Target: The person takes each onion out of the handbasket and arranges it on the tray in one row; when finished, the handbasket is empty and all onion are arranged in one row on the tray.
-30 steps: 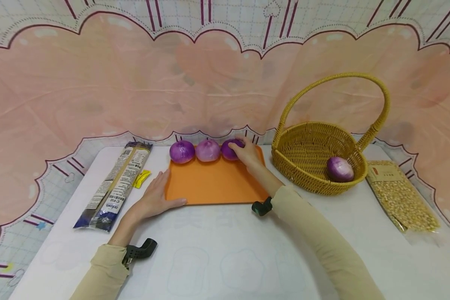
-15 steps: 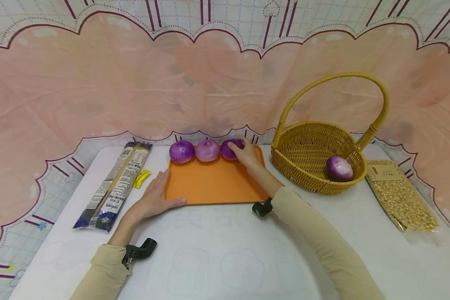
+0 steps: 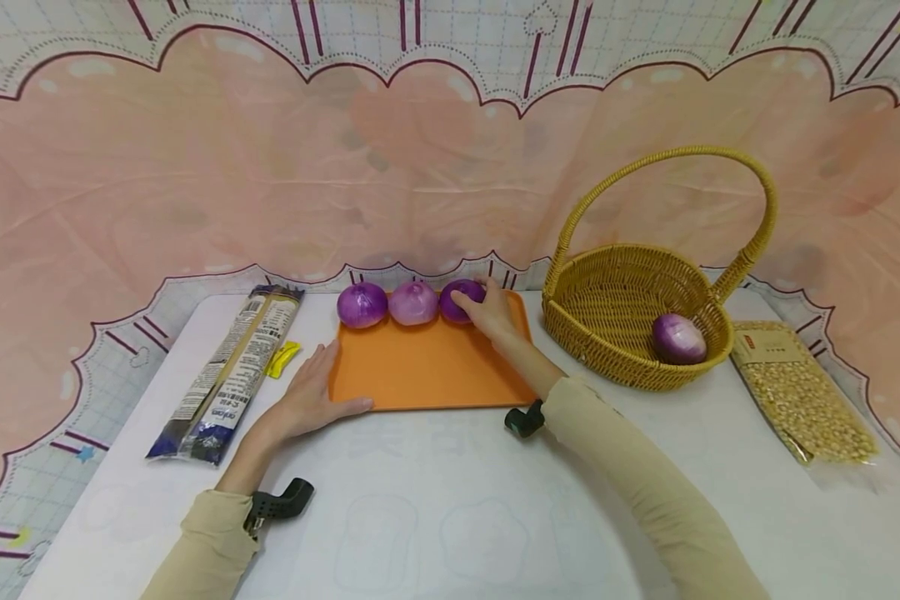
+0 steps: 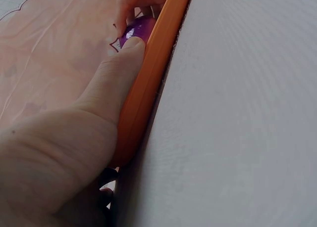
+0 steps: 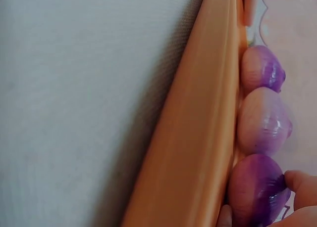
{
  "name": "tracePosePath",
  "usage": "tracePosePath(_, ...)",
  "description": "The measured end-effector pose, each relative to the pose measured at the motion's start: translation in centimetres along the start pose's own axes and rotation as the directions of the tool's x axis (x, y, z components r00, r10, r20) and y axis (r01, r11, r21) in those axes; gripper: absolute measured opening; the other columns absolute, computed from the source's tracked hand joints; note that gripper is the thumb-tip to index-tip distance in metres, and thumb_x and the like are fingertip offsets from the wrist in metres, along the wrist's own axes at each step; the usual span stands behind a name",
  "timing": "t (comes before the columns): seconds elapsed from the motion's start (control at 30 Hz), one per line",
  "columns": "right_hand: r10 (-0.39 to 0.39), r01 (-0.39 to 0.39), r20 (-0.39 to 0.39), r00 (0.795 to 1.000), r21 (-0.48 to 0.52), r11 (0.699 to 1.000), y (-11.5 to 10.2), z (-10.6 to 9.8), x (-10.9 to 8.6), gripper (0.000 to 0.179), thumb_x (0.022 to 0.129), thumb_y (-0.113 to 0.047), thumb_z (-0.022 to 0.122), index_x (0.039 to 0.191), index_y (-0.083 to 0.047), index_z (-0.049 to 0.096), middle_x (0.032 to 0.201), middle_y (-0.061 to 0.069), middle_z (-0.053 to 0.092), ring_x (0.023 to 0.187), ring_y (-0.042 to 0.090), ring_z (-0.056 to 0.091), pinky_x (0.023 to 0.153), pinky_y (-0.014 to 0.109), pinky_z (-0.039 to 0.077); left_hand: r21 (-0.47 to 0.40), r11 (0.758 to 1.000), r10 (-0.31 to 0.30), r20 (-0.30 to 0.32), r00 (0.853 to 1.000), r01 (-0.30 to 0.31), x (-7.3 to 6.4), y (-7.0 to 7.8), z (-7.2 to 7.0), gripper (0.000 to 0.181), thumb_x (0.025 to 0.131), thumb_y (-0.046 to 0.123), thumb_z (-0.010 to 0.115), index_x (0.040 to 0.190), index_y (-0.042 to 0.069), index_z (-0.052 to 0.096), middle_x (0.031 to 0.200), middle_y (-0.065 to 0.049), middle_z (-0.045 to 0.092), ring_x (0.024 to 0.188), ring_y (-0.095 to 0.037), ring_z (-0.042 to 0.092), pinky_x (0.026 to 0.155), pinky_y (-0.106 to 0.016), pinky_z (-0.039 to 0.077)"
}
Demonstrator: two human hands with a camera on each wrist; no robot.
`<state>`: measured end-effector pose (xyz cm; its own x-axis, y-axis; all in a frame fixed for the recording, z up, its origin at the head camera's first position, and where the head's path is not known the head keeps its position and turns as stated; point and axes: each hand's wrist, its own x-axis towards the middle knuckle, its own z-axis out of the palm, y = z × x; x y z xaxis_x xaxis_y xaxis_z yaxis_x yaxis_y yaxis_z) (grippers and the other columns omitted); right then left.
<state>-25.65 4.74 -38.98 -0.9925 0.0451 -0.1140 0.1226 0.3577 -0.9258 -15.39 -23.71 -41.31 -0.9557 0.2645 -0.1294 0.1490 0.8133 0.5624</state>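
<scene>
Three purple onions line the far side of an orange tray (image 3: 431, 371): a dark one (image 3: 362, 305) at left, a paler one (image 3: 413, 303) in the middle and another dark onion (image 3: 452, 308) at right. My right hand (image 3: 497, 315) grips the right onion, thumb on its near side, fingers behind it and partly hidden. At the tray's left front corner rests my left hand (image 3: 311, 396), its fingers extended along the left side and its thumb (image 4: 116, 71) along the front edge. The right wrist view shows the onions in a row, the nearest onion (image 5: 257, 190) touched by my fingers.
A wicker basket (image 3: 596, 350) with a tall handle stands right of the tray, one onion (image 3: 678, 338) inside. Farther right lies a clear bag of pale yellow kernels (image 3: 810, 408). On the left are a long printed packet (image 3: 228, 375) and a small yellow wrapper (image 3: 282, 358).
</scene>
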Motion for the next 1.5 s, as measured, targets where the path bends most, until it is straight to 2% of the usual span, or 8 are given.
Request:
tracePosePath(0.97,-0.034,0.033,-0.013,0.999,-0.068,0.997,0.73,0.19,-0.51,0.074,0.089,-0.037,0.068,0.149,-0.011,0.033,0.151,0.017,0.039,0.139,0.035,0.039,0.118,0.046,0.033,-0.012,1.0,0.004,0.002,1.0,-0.004,-0.3,-0.07,0.24,0.116,0.081,0.058,0.068,0.155,0.0,0.001,0.161,-0.028,0.005,0.149,-0.047,0.002,0.119,-0.064,0.005)
tracePosePath(1.2,-0.019,0.017,-0.016,1.0,-0.085,0.996,0.61,0.06,-0.49,0.078,0.088,-0.039,0.069,0.15,-0.012,0.03,0.152,0.016,0.038,0.138,0.033,0.04,0.115,0.045,0.039,-0.006,1.0,0.003,0.0,1.0,-0.003,-0.15,-0.29,0.22,0.116,0.081,0.059,0.068,0.155,0.0,0.002,0.161,-0.028,0.005,0.149,-0.047,0.002,0.119,-0.064,0.004)
tracePosePath(1.4,0.008,-0.008,0.0,1.0,-0.063,0.998,0.33,-0.22,-0.6,0.081,0.088,-0.04,0.069,0.151,-0.013,0.028,0.153,0.017,0.037,0.135,0.034,0.043,0.107,0.044,0.048,-0.002,1.0,0.009,-0.003,1.0,-0.009,-0.04,-0.35,0.18,0.116,0.081,0.06,0.068,0.155,0.0,0.002,0.161,-0.028,0.005,0.149,-0.047,0.002,0.119,-0.064,0.005)
tracePosePath(1.5,-0.003,0.002,-0.006,1.0,-0.058,0.998,0.05,-0.6,-0.66,0.08,0.088,-0.04,0.069,0.151,-0.012,0.029,0.15,0.018,0.041,0.135,0.034,0.045,0.108,0.044,0.047,-0.002,1.0,0.012,-0.004,1.0,-0.012,-0.07,-0.31,0.09,0.116,0.081,0.06,0.068,0.155,0.0,0.001,0.161,-0.028,0.005,0.149,-0.047,0.002,0.119,-0.064,0.004)
